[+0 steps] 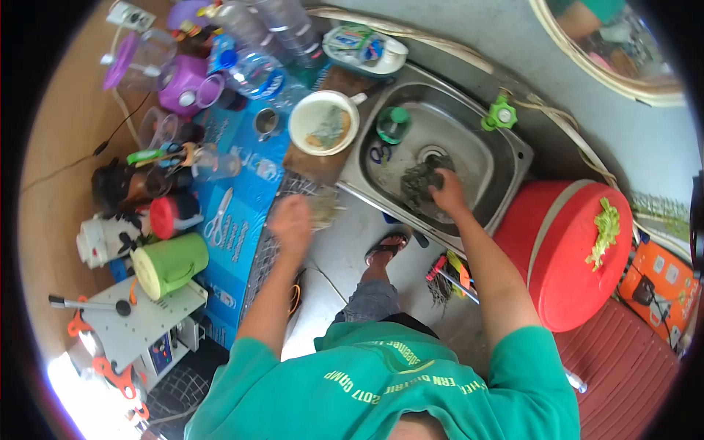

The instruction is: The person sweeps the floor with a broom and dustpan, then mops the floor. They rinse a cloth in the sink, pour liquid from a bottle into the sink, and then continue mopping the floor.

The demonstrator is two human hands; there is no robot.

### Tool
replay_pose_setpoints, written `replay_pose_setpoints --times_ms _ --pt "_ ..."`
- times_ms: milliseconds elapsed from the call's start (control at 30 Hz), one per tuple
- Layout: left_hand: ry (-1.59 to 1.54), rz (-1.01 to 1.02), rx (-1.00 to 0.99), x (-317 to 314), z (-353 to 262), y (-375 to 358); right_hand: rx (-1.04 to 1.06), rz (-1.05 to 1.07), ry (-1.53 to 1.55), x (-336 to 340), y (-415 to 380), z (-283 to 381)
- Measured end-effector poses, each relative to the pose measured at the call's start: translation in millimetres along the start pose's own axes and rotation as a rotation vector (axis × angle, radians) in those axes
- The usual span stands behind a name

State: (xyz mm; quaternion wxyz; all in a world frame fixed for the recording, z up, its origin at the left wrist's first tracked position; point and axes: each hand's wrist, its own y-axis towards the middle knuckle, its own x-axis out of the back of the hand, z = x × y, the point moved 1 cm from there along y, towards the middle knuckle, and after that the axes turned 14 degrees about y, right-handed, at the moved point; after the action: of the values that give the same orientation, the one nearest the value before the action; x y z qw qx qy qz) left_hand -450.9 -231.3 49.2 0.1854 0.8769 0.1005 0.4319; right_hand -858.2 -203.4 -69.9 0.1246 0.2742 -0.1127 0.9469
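Observation:
My left hand (292, 226) is closed at the counter's edge, blurred, with a pale brownish bristly bundle (323, 207) showing beside its fingers. Inside the steel sink (469, 121), my right hand (447, 192) has its fingers bent around part of a dark, netted scrubber or cloth (418, 181) near the drain. A green-capped container (394, 125) and dark blue scissors handles (380, 153) lie in the sink's left part. Left of the sink stands a white mug (323, 123) with a grey-green and tan sponge-like thing inside.
A green tap (501, 114) rises behind the sink. To its right is a red lidded bin (572, 253). The blue-covered counter (246, 213) holds white scissors (218, 218), bottles, a green pitcher (170, 265) and several containers. A brush (441, 284) is below the sink.

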Motion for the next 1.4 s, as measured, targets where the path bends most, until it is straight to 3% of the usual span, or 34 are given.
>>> replay_pose_setpoints --times_ms 33,67,133,267,300,333,367,400,567,633,667,733,767,800,833,900,967,1033,1100,1167,1233,1300,1367,1400 --pt "0.331 -0.033 -0.070 22.4 19.0 12.1 0.113 0.045 -0.182 3.7 1.3 2.6" --pt "0.422 -0.044 0.031 40.5 31.0 25.0 0.087 0.024 -0.194 8.1 1.6 10.1" --pt "0.424 -0.003 0.175 63.8 38.8 46.7 -0.078 0.162 -0.397 9.1 4.0 28.1" --pt "0.678 0.131 0.263 74.1 61.2 42.6 -0.132 0.176 -0.521 4.2 16.6 8.2" --pt "0.672 0.139 0.252 72.6 52.3 43.0 -0.265 0.248 -0.516 3.9 20.8 -1.5" --pt "0.670 0.065 0.117 71.0 33.7 45.0 -0.398 0.319 -0.509 6.4 20.4 -9.2" --pt "0.660 -0.012 -0.014 67.0 13.1 46.5 -0.411 0.311 -0.510 13.4 17.1 -10.9" --pt "0.648 -0.005 -0.020 57.3 -7.0 49.8 -0.381 0.316 -0.516 21.5 12.5 -12.2" --pt "0.123 0.223 -0.446 -29.1 -168.3 94.3 -0.373 0.448 -0.535 47.5 -2.2 -25.8" --pt "0.040 0.333 -0.500 -65.0 -244.9 115.4 -0.212 0.619 -0.633 47.7 -1.6 -44.7" --pt "0.036 0.342 -0.556 -76.5 -282.8 126.6 -0.223 0.609 -0.636 57.7 -2.5 -40.2" --pt "0.122 0.424 -0.628 -99.5 -341.0 142.6 -0.184 0.331 -0.436 87.3 -4.3 -9.9" --pt "0.213 0.498 -0.646 -112.3 -357.9 147.9 -0.196 0.326 -0.437 103.0 -9.0 9.7" --pt "0.204 0.506 -0.653 -126.5 -367.2 155.3 -0.266 0.138 -0.148 120.6 -14.4 31.3" --pt "0.307 0.594 -0.601 -141.7 -375.9 162.5 -0.327 -0.059 0.142 131.7 -18.7 41.1" --pt "0.407 0.682 -0.574 -150.3 -389.5 164.9 -0.263 -0.106 0.148 134.4 -17.6 37.2" --pt "0.355 0.667 -0.421 -149.7 -391.1 172.4 -0.028 -0.280 0.616 126.2 -12.1 41.8" --pt "0.298 0.711 -0.345 -173.6 -376.6 178.7 -0.397 -0.262 1.136 127.7 -2.1 59.0" --pt "0.072 0.977 -0.110 -153.7 -383.6 183.7 -0.346 -0.253 1.550 119.3 19.3 53.2" --pt "-0.246 0.915 0.134 -157.3 -367.4 170.9 -0.385 -0.355 1.604 115.0 34.3 65.1" --pt "-0.842 0.945 0.439 -179.5 -320.2 153.9 -0.427 -0.372 1.518 118.3 39.7 82.2" --pt "-0.763 0.871 0.595 -209.0 -278.4 121.1 -0.287 -0.334 1.492 106.1 43.3 80.3" --pt "-0.919 1.052 0.955 -228.2 -276.1 93.1 -0.118 -0.329 1.449 97.4 32.3 84.8" --pt "-0.915 1.114 0.931 -254.7 -258.4 83.2 -0.056 -0.374 1.236 90.8 27.2 82.8"
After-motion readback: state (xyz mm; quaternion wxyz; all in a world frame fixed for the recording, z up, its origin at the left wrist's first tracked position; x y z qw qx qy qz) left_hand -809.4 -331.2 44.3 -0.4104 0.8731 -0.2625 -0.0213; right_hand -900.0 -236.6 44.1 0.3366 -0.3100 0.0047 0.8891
